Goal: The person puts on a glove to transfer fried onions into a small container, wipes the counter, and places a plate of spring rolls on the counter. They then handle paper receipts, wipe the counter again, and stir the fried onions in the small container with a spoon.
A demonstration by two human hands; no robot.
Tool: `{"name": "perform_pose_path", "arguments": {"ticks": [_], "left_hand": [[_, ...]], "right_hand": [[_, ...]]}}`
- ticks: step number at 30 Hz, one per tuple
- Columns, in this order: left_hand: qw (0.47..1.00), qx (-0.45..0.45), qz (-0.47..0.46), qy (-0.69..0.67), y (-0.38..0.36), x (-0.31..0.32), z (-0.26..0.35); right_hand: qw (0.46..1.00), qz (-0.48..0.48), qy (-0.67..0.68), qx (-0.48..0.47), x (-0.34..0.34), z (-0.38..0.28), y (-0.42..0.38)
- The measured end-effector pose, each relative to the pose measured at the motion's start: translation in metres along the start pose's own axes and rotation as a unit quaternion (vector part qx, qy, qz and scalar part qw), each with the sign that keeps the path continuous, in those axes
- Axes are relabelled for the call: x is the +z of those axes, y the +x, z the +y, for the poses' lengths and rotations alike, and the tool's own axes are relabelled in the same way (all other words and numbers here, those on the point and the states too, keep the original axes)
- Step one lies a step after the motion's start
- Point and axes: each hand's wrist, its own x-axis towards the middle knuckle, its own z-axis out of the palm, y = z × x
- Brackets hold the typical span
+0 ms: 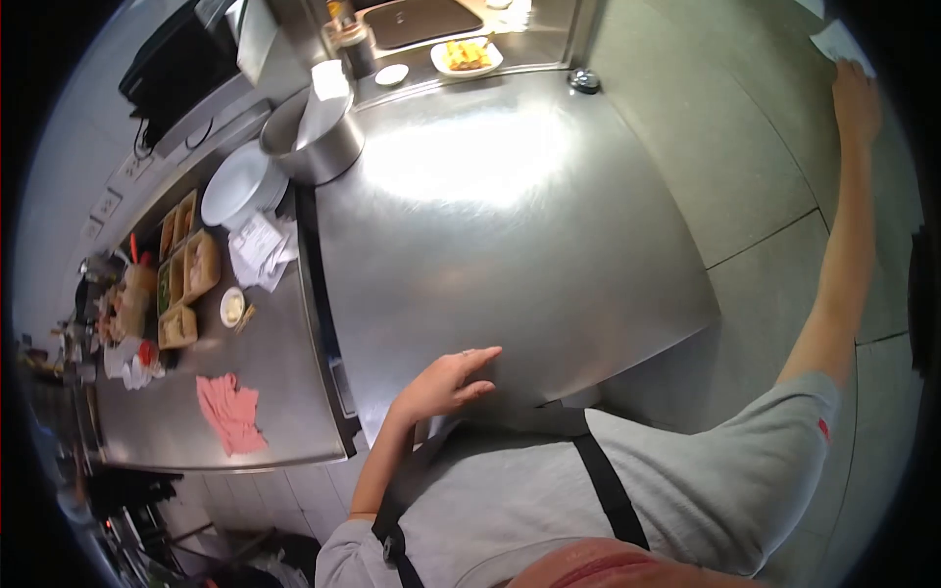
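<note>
My left hand (448, 382) is open, its fingers stretched out over the near edge of the bare steel table (520, 265), holding nothing. My right arm reaches far out to the upper right. At its end my right hand (858, 106) is closed on a white sheet (841, 47), paper or cloth, cut by the dark rim of the view. Toward the back of the table, a white plate of yellow-orange food (468, 59) rests on a ledge, with a small white dish (392, 74) beside it.
A call bell (584, 80) stands at the table's back right corner. A large steel pot (312, 142) is at the back left. The left counter holds white plates (243, 184), paper slips (263, 247), food containers (201, 265), a small bowl (232, 307) and a pink cloth (231, 414).
</note>
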Motion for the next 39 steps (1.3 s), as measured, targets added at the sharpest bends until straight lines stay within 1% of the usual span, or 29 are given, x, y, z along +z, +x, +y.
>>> {"name": "perform_pose_path", "arguments": {"ticks": [1, 2, 3, 4, 5, 6, 7, 8, 9, 10, 11, 12, 14, 18, 19, 21, 24, 25, 26, 28, 30, 32, 33, 34, 35, 36, 37, 38, 39], "left_hand": [[1.000, 0.018, 0.019, -0.005, -0.003, -0.001, -0.006], [0.999, 0.032, 0.034, -0.013, -0.006, 0.000, -0.010], [0.997, 0.047, 0.066, 0.012, -0.008, -0.001, -0.016], [0.993, 0.060, 0.095, 0.034, -0.006, 0.000, -0.022], [0.983, 0.057, 0.127, 0.120, -0.004, -0.001, -0.022], [0.964, 0.058, 0.156, 0.206, 0.000, -0.005, -0.019], [0.957, 0.031, 0.169, 0.234, 0.008, -0.005, -0.016], [0.948, 0.006, 0.180, 0.264, 0.013, -0.004, -0.014], [0.952, 0.001, 0.172, 0.253, 0.018, -0.002, -0.011], [0.941, -0.016, 0.174, 0.290, 0.025, -0.002, -0.007], [0.927, -0.030, 0.178, 0.328, 0.033, -0.001, -0.005], [0.929, -0.029, 0.174, 0.326, 0.040, 0.001, -0.007], [0.922, -0.033, 0.169, 0.348, 0.056, 0.005, -0.014], [0.898, -0.007, 0.176, 0.404, 0.083, 0.015, -0.023], [0.888, -0.017, 0.175, 0.424, 0.086, 0.018, -0.022], [0.877, -0.040, 0.173, 0.447, 0.089, 0.021, -0.020], [0.865, -0.041, 0.178, 0.468, 0.090, 0.022, -0.019], [0.866, -0.036, 0.178, 0.467, 0.089, 0.022, -0.017], [0.864, -0.030, 0.182, 0.469, 0.089, 0.020, -0.015], [0.862, -0.012, 0.204, 0.465, 0.090, 0.022, -0.020], [0.853, -0.010, 0.209, 0.478, 0.092, 0.023, -0.022], [0.859, -0.015, 0.200, 0.471, 0.089, 0.022, -0.019], [0.862, -0.023, 0.194, 0.468, 0.089, 0.021, -0.018], [0.866, -0.035, 0.186, 0.463, 0.088, 0.021, -0.016], [0.863, -0.043, 0.196, 0.464, 0.087, 0.022, -0.016], [0.869, -0.032, 0.202, 0.451, 0.087, 0.023, -0.017], [0.874, -0.021, 0.209, 0.438, 0.087, 0.022, -0.018], [0.873, -0.030, 0.216, 0.435, 0.088, 0.022, -0.020], [0.882, -0.014, 0.224, 0.414, 0.089, 0.023, -0.023]], "right_hand": [[0.997, -0.038, 0.022, 0.070, -0.009, -0.023, -0.007], [0.986, -0.027, 0.112, 0.118, -0.019, -0.060, -0.011], [0.966, -0.022, 0.201, 0.163, -0.026, -0.102, -0.026], [0.945, 0.071, 0.306, 0.094, -0.010, -0.144, -0.050], [0.908, 0.063, 0.410, 0.063, -0.040, -0.199, -0.063], [0.859, 0.122, 0.496, 0.015, -0.053, -0.264, -0.091], [0.799, -0.155, 0.576, 0.075, -0.135, -0.310, -0.100], [0.781, 0.010, 0.622, -0.051, -0.143, -0.360, -0.127], [0.730, -0.004, 0.666, -0.154, -0.184, -0.376, -0.132], [0.682, -0.058, 0.707, -0.179, -0.208, -0.388, -0.146], [0.630, -0.124, 0.748, -0.165, -0.226, -0.389, -0.154], [0.630, -0.129, 0.748, -0.164, -0.233, -0.391, -0.160], [0.605, -0.162, 0.772, -0.105, -0.239, -0.396, -0.171], [0.633, -0.168, 0.750, -0.094, -0.240, -0.399, -0.179], [0.635, -0.167, 0.749, -0.090, -0.245, -0.398, -0.176], [0.675, -0.190, 0.709, -0.076, -0.260, -0.395, -0.171], [0.688, -0.168, 0.703, -0.067, -0.289, -0.402, -0.171], [0.690, -0.176, 0.702, -0.028, -0.290, -0.400, -0.167], [0.693, -0.166, 0.701, -0.020, -0.289, -0.397, -0.166], [0.741, -0.308, 0.596, 0.018, -0.278, -0.393, -0.153], [0.725, -0.233, 0.645, -0.058, -0.296, -0.406, -0.163], [0.663, -0.261, 0.701, -0.022, -0.295, -0.405, -0.158], [0.666, -0.245, 0.704, -0.026, -0.278, -0.411, -0.155], [0.705, -0.279, 0.651, 0.032, -0.256, -0.419, -0.157], [0.736, -0.313, 0.594, 0.089, -0.249, -0.421, -0.150], [0.735, -0.304, 0.600, 0.082, -0.249, -0.423, -0.146], [0.675, -0.380, 0.625, 0.095, -0.254, -0.416, -0.134], [0.607, -0.456, 0.643, 0.103, -0.260, -0.412, -0.128], [0.605, -0.454, 0.647, 0.090, -0.264, -0.416, -0.128]]}}
